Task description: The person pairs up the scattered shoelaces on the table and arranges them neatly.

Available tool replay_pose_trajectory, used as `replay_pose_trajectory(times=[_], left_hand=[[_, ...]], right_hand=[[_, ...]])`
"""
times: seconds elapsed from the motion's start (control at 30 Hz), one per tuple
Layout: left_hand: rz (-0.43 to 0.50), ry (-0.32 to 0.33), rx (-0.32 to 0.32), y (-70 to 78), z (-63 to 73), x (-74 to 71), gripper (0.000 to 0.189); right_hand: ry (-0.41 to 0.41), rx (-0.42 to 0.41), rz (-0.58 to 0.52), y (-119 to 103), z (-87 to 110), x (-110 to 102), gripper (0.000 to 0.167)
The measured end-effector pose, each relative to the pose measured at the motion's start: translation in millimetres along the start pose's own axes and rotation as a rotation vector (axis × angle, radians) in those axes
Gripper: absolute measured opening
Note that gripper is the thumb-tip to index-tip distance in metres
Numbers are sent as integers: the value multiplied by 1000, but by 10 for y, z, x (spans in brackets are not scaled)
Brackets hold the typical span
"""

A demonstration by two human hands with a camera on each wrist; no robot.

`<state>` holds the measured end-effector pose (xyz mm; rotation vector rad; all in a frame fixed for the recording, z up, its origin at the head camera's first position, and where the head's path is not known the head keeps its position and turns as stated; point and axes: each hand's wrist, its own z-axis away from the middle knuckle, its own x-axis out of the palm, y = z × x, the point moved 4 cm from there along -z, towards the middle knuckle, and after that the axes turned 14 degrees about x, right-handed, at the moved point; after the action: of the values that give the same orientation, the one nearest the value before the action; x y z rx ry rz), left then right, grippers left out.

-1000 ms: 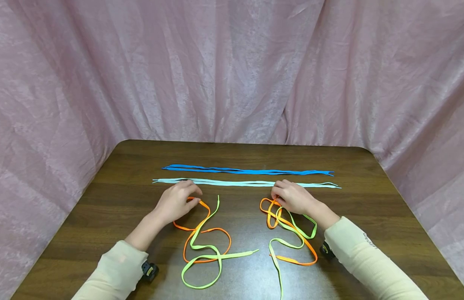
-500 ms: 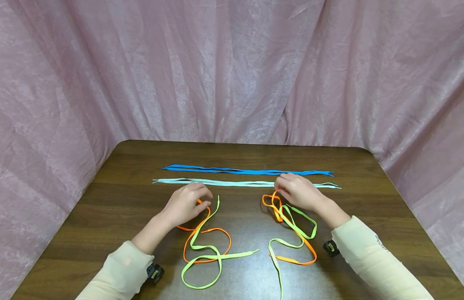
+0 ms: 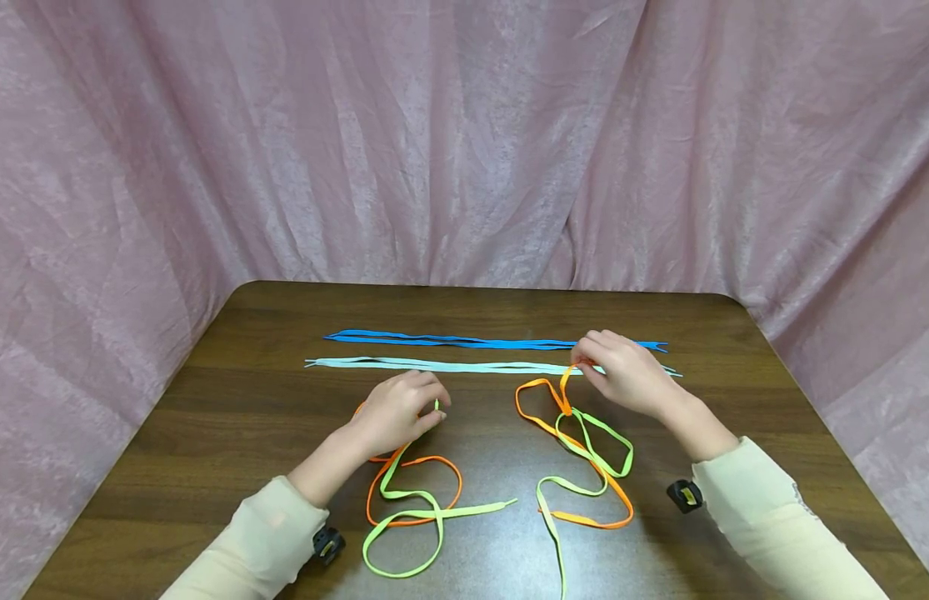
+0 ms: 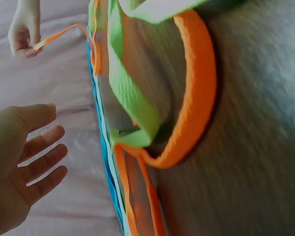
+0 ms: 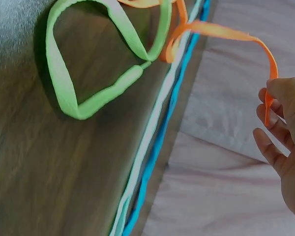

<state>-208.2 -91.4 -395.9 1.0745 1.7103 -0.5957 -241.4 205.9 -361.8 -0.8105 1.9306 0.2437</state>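
My right hand (image 3: 625,371) pinches one end of an orange shoelace (image 5: 226,32) between thumb and fingers, lifted off the table; its remainder loops down to the tabletop. A lime-green shoelace (image 3: 631,454) lies tangled with it. On the left, my left hand (image 3: 400,412) hovers over a second orange shoelace (image 3: 461,479) and another lime-green shoelace (image 3: 471,509). In the left wrist view its fingers (image 4: 46,160) are spread and relaxed, holding nothing. Parts of these left laces are hidden under the hand in the head view.
Pale mint shoelaces (image 3: 464,366) lie stretched straight across the wooden table (image 3: 232,400). Blue shoelaces (image 3: 501,343) run parallel behind them. Pink curtains (image 3: 434,150) hang behind the table's far edge.
My right hand has moved right and farther back, drawing the orange shoelace's end out of its tangle. My left hand has shifted right and slightly toward me, over the green lace's tip.
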Motion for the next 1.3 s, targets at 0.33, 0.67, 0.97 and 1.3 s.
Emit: replay_pose_trajectory(times=[0.33,0.67,0.97,1.3], left_hand=[[-39,-78,98,144,-263,219,11],[-60,-238,149,300,-631,501,17],[-85,-277,166,394,-902,664,17],[-113,-361,163,430,-999,775,16]], right_hand=[[61,76,12,148,88,-209,19],[66,92,15,229,164,-205,19],[50,112,16,263,188,-179,18],[21,201,27,417,326,-182,22]])
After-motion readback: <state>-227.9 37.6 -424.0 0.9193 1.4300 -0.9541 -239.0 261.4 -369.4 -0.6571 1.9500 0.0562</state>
